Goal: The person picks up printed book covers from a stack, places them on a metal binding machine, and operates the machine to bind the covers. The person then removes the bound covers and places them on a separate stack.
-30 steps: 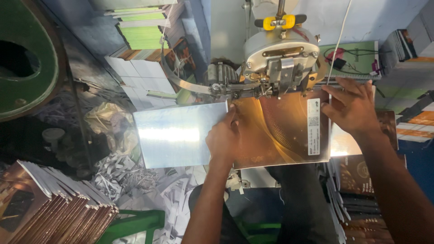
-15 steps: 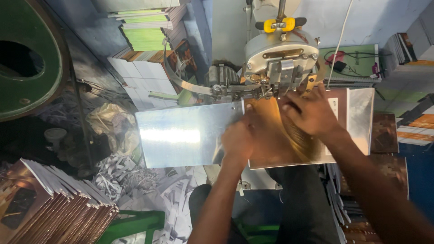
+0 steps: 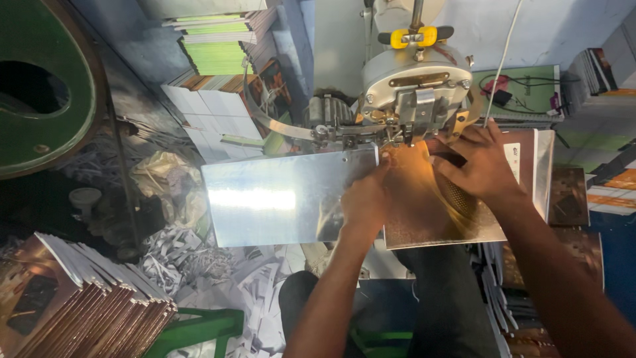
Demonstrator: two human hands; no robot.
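A brown glossy booklet (image 3: 437, 215) lies open-side up on the shiny metal plate (image 3: 278, 199) under the head of a stitching machine (image 3: 414, 89). My left hand (image 3: 364, 199) presses flat on the booklet's left edge, at the seam between booklet and bare plate. My right hand (image 3: 480, 166) rests on the booklet's upper right part, fingers spread toward the machine head, close under it. Neither hand grips anything; both push down on the cover.
A fanned stack of brown booklets (image 3: 86, 301) sits at lower left, paper scraps (image 3: 199, 265) beside it. A green round machine part (image 3: 40, 99) is at upper left. Green-edged stacks (image 3: 218, 40) stand behind. More booklets (image 3: 576, 199) lie at right.
My right hand slid left from the booklet's right edge to under the machine head. The booklet shifted left with it; my left hand moved slightly right.
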